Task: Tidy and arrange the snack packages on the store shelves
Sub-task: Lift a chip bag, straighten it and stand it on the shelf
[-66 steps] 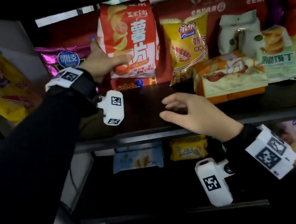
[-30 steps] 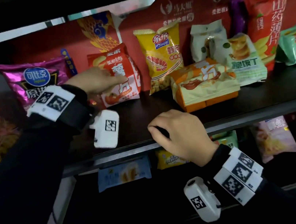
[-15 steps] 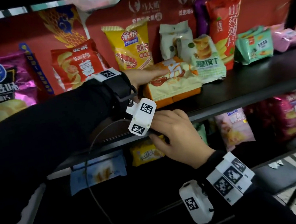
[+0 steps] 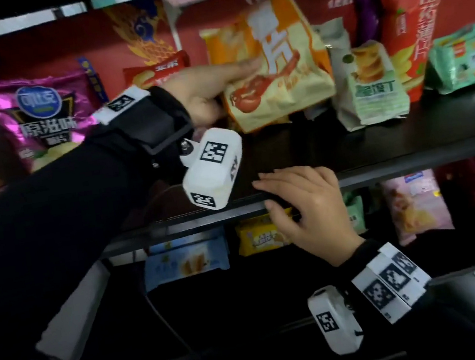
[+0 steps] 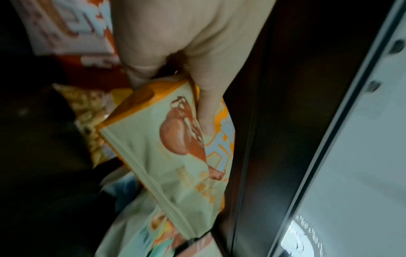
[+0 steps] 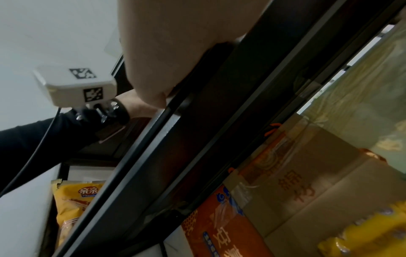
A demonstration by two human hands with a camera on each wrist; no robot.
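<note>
The left hand (image 4: pixel 201 92) is gripping an orange snack bag (image 4: pixel 272 72) above the shelf (image 4: pixel 409 138), crowded between red (image 4: pixel 158 71) and green bags (image 4: pixel 373 88); the right hand (image 4: pixel 305 209), fingers relaxed, is resting on the shelf's front edge.

Both arms wear black long sleeves; the left sleeve (image 4: pixel 52 226) fills much of the head view. Each wrist carries a black strap (image 4: pixel 144 122) topped by a white band (image 4: pixel 119 101) printed with black square codes; the right wrist's band (image 4: pixel 392 283) shows three such codes in a row. Below each wrist hangs a white boxy camera unit, the left one (image 4: pixel 213 168) fixed by a bracket with silver screws, the right one (image 4: pixel 334 319) coded likewise; a thin black cable (image 6: pixel 33 156) trails along the left sleeve.
</note>
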